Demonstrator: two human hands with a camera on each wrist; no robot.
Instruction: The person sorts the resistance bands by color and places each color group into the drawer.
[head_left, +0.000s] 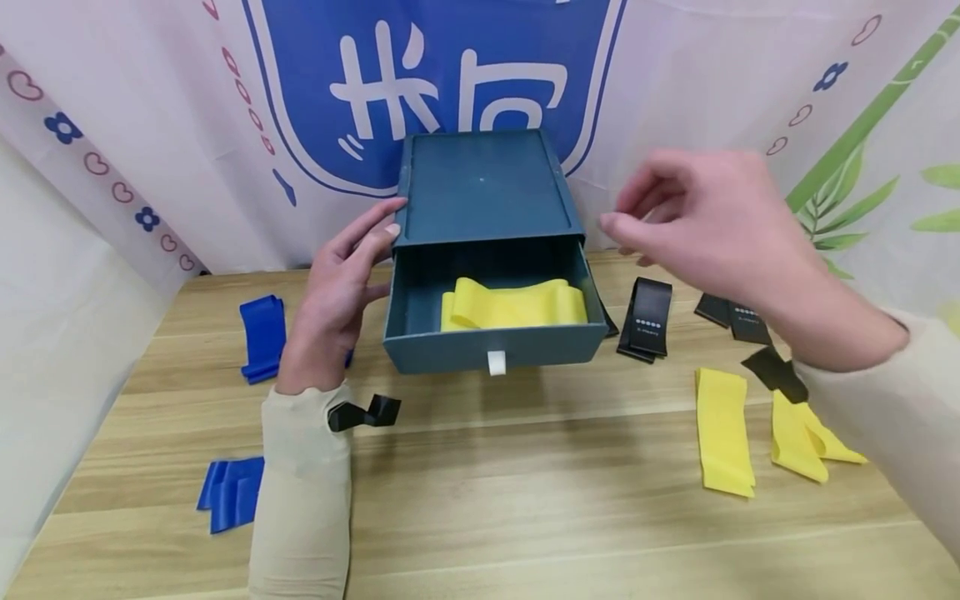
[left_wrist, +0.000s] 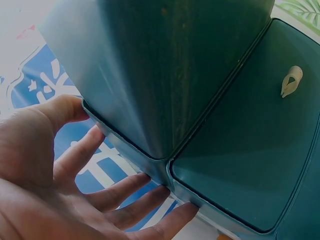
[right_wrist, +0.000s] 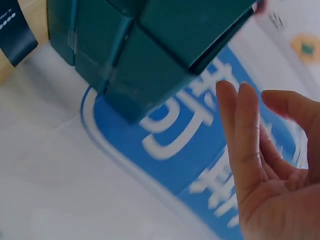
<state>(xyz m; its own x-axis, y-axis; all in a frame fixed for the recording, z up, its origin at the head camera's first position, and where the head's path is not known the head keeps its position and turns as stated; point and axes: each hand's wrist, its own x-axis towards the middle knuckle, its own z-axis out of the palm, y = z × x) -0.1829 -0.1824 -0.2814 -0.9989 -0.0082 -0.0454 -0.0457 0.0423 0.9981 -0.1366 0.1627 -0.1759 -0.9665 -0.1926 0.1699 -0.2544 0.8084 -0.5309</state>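
Note:
A dark teal drawer box (head_left: 487, 183) stands on the table with its top drawer (head_left: 442, 354) pulled out. Inside that drawer lies a folded yellow resistance band (head_left: 517, 304). A white pull tab (head_left: 497, 362) is on the drawer front. My left hand (head_left: 330, 283) touches the box's left side near the front edge. In the left wrist view its fingers (left_wrist: 135, 187) are spread and nearly straight along the casing edge, above a closed drawer (left_wrist: 250, 130). My right hand (head_left: 712, 217) hovers right of the box, fingers loosely bent, apart from it and holding nothing.
Blue bands (head_left: 262, 337) lie on the left of the wooden table (head_left: 525, 500), with another blue band (head_left: 232, 492) nearer the front. Black bands (head_left: 647, 317) and yellow bands (head_left: 723, 433) lie on the right. A printed cloth (head_left: 675, 83) hangs behind the box.

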